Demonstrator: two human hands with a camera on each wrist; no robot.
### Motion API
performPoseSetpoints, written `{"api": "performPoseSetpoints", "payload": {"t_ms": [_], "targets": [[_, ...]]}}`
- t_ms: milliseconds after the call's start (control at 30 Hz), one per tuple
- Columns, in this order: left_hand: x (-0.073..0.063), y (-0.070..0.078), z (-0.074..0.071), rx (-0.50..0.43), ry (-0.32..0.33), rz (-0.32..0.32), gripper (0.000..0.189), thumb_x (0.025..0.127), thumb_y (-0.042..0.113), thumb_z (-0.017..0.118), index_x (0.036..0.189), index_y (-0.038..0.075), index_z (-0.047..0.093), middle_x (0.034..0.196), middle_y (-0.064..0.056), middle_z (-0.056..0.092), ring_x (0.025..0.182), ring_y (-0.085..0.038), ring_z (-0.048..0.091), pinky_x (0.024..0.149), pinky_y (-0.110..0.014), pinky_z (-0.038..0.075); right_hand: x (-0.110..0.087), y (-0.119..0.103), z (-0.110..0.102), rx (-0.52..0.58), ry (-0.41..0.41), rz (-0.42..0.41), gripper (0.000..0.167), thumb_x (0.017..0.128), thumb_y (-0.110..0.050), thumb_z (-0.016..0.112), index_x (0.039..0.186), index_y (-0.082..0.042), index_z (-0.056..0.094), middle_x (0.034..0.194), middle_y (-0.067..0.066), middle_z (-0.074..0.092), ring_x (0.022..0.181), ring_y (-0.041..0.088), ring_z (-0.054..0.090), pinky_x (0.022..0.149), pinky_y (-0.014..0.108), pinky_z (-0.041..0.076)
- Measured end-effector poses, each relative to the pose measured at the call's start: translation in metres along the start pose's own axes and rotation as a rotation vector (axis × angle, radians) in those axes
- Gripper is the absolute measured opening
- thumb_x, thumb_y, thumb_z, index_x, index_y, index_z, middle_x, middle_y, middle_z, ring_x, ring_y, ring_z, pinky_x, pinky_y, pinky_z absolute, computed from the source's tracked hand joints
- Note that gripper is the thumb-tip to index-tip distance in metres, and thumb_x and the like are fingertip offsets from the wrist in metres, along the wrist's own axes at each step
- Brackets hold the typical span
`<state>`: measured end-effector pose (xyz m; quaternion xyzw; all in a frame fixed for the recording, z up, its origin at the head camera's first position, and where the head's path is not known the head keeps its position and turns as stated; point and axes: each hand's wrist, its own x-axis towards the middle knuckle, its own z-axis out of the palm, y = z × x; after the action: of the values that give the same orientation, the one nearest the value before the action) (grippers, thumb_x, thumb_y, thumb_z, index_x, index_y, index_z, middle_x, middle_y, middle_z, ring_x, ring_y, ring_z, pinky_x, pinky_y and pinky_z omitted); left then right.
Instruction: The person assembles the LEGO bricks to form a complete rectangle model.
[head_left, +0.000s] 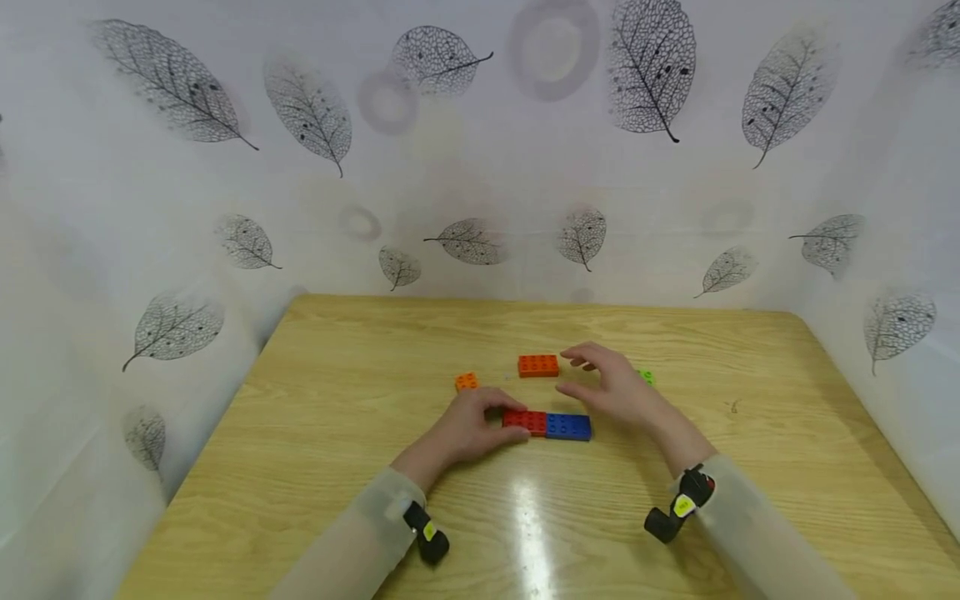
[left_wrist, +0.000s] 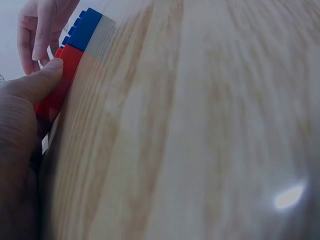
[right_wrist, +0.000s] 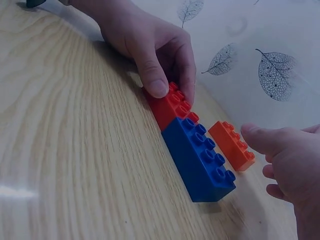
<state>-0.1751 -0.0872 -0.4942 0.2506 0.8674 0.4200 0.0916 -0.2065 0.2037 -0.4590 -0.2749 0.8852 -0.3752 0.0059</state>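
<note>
Farthest left on the wood-grain surface [head_left: 337, 417], you have one small orange plastic brick with studs [head_left: 467, 382], its near part hidden behind your hand. Just beside it, your left grip [head_left: 476, 427] is clamped on the oblong red plastic brick [head_left: 534, 423], thumb on the near long side and fingers on the far one. That red brick lies flat, studs up, near the middle of the surface. Beyond it sits one oblong orange-red plastic brick [head_left: 538, 366], also flat, apart from the others. Against the red brick's right end stands one oblong blue plastic brick [head_left: 568, 427]; the two meet end to end in one line, with no gap that you can make out. Your right grip [head_left: 609, 387] hangs above the surface with thumb and fingers apart, holding nothing, nearest the orange-red and blue bricks. Behind your right wrist one bright green plastic brick [head_left: 646, 377] peeks out, too covered for you to tell its full shape.

Count five bricks in view: three oblong ones, the small orange one and the half-hidden green one. Expect each to feel light, stiff and hard to damage, with smooth walls that may slide a little under your fingertips. Your best hold is probably across the long sides, below the studs.
</note>
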Motion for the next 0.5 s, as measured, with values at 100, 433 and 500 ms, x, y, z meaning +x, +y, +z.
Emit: {"api": "performPoseSetpoints", "payload": {"t_ms": [100, 433, 500], "targets": [[0.0, -0.001, -0.001, 0.01, -0.001, 0.003, 0.041, 0.09, 0.05, 0.084, 0.122, 0.026, 0.08, 0.121, 0.013, 0.073, 0.119, -0.012, 0.064, 0.109, -0.038, 0.047, 0.005, 0.002, 0.003, 0.005, -0.007, 0.033, 0.055, 0.097, -0.028, 0.081, 0.141, 0.0, 0.062, 0.137, 0.013, 0.065, 0.122, 0.034, 0.062, 0.102, 0.053, 0.052], [0.0, -0.001, 0.0, 0.008, 0.004, 0.005, 0.04, 0.09, 0.048, 0.085, 0.122, 0.025, 0.08, 0.119, 0.013, 0.073, 0.118, -0.011, 0.064, 0.109, -0.037, 0.047, 0.018, 0.014, 0.012, -0.022, -0.025, 0.139, 0.059, 0.098, -0.037, 0.079, 0.143, -0.004, 0.061, 0.135, 0.01, 0.065, 0.123, 0.031, 0.06, 0.107, 0.052, 0.049], [0.0, -0.001, -0.001, 0.005, 0.006, 0.006, 0.04, 0.09, 0.048, 0.085, 0.122, 0.025, 0.08, 0.119, 0.013, 0.073, 0.118, -0.011, 0.065, 0.109, -0.037, 0.047, 0.02, 0.015, 0.014, -0.021, -0.022, 0.138, 0.058, 0.097, -0.036, 0.08, 0.142, -0.004, 0.062, 0.134, 0.01, 0.065, 0.123, 0.03, 0.06, 0.108, 0.052, 0.048]]}}
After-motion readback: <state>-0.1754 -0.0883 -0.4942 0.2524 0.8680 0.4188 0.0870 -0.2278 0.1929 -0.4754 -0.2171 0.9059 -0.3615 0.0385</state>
